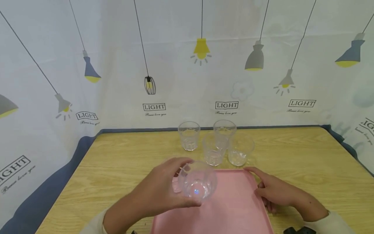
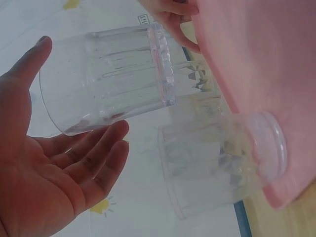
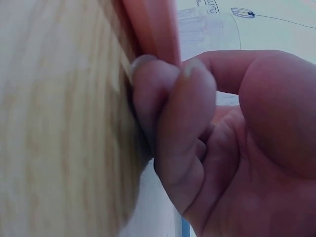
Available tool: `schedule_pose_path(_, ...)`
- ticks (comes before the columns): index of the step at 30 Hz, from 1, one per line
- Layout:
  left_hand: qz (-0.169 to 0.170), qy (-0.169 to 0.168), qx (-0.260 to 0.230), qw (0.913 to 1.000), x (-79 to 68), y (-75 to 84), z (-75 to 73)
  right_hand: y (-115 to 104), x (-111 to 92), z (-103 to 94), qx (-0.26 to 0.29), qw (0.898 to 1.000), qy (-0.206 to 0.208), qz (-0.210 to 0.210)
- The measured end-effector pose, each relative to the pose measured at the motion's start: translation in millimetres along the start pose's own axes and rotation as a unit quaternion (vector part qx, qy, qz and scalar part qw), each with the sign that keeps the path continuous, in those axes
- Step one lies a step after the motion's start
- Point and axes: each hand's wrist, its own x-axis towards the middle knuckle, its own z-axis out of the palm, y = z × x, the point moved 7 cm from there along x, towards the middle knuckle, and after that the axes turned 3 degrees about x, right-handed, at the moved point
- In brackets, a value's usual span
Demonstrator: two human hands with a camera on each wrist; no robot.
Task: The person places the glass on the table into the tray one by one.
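My left hand (image 1: 155, 190) holds a clear faceted plastic cup (image 1: 208, 183) over the pink tray (image 1: 230, 214), thumb on one side and fingers on the other. In the left wrist view, this cup is tilted and its wall is empty and see-through. A second clear cup (image 2: 212, 173) stands on the tray beside it; the head view shows only a sliver of it behind the hand. At the tray's far right corner, my right hand (image 1: 279, 191) grips the rim, its index finger along the corner and the other fingers curled against the edge, as the right wrist view shows.
Behind the tray, several more clear cups (image 1: 189, 136) stand in a loose group on the wooden table (image 1: 122, 152). A curtain (image 1: 181, 74) printed with lamps hangs behind the table's far edge. A small black object (image 1: 299, 230) shows at the bottom right.
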Motion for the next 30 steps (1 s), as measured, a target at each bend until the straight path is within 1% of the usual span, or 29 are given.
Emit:
schedule_pose_path(3, -0.004, -0.012, 0.001, 0.9999, -6.6, -4.2, 0.5, -0.2, 0.1, 0.6, 0.003, 1.000, -0.002, 0.001)
schedule_pose_path(8, -0.004, -0.023, 0.032, 0.9992, -17.9, -12.1, 1.2, -0.4, 0.2, 0.7, 0.006, 1.000, -0.003, 0.004)
schedule_pose_path(11, -0.016, -0.026, 0.044, 0.9985, -23.4, -18.3, 2.2, -0.4, 0.3, 0.6, 0.005, 1.000, -0.003, 0.005)
schedule_pose_path(15, -0.038, -0.034, 0.041, 0.9979, -28.7, -27.6, 3.2, 0.2, 0.4, 0.7, 0.004, 1.000, -0.004, 0.005)
schedule_pose_path(17, -0.051, -0.043, 0.028, 0.9974, -31.2, -32.4, 3.4, 0.7, 0.4, 0.6, 0.005, 1.000, -0.004, 0.004)
schedule_pose_path(20, -0.061, -0.052, 0.009, 0.9968, -34.8, -36.8, 2.7, 1.3, 0.8, 0.0, 0.005, 1.000, -0.003, 0.000)
schedule_pose_path(23, -0.061, -0.051, -0.001, 0.9968, -38.5, -39.4, 2.2, 2.0, 1.3, -0.4, 0.005, 1.000, -0.005, -0.003)
schedule_pose_path(27, -0.054, -0.044, 0.013, 0.9975, -43.4, -45.0, 3.3, 1.9, 1.2, -0.6, 0.005, 1.000, -0.007, -0.003)
schedule_pose_path(30, -0.059, -0.049, 0.021, 0.9968, -45.8, -49.9, 5.9, 1.3, 0.4, -0.6, 0.001, 1.000, -0.004, 0.001)
